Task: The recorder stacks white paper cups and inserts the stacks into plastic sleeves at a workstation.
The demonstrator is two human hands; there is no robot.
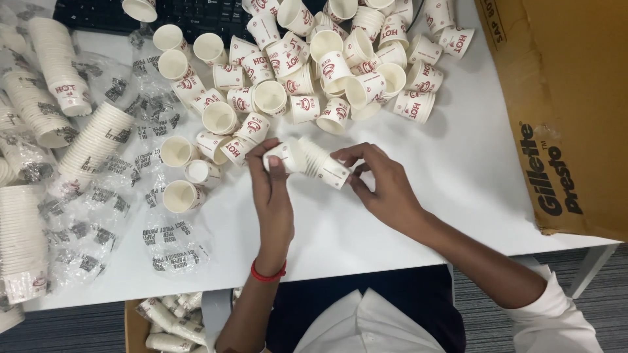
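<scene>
My left hand (269,189) grips a single small white paper cup (282,155) with red print, held on its side. My right hand (379,183) holds a short stack of the same cups (324,165), also lying sideways. The mouth of the single cup meets the end of the stack between my two hands, just above the white table (458,163). A red band circles my left wrist. A big heap of loose paper cups (314,59) lies right behind my hands.
Long nested cup stacks (55,65) and crumpled clear plastic sleeves (98,209) cover the left side. A brown cardboard box (569,104) stands at the right edge. A black keyboard (190,16) lies at the back. A box below the table's front edge holds more sleeved cups (170,320).
</scene>
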